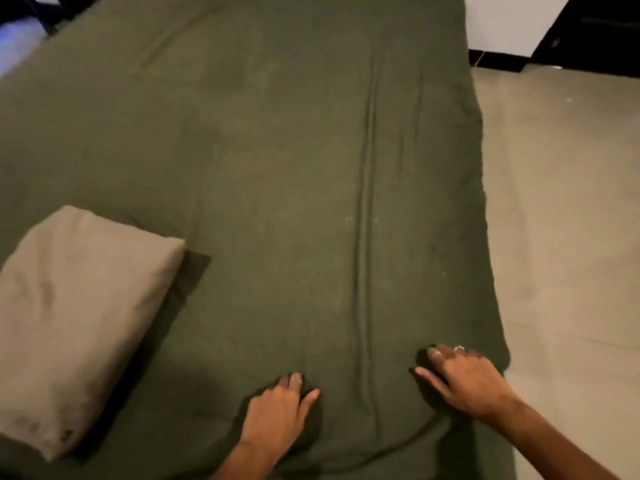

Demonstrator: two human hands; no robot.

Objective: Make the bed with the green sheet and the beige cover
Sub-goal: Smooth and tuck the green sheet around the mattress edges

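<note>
The green sheet [259, 174] covers the whole bed and runs out of view at the left and the near edge. It lies mostly flat, with one long raised crease running lengthwise right of the middle, from the far part down to between the two hands. Its right edge follows the side of the bed, beside the pale floor [561, 237]. The beige cover [72, 323], folded into a thick pad, rests on the sheet at the near left, well apart from both hands. The right hand [462, 381] lies palm down on the sheet near its right edge, fingers spread and pressing the cloth. The left hand [277, 410] rests on the sheet left of the crease, its fingertips bent into the fabric, thumb out to the side; whether it pinches the cloth cannot be told.
</note>
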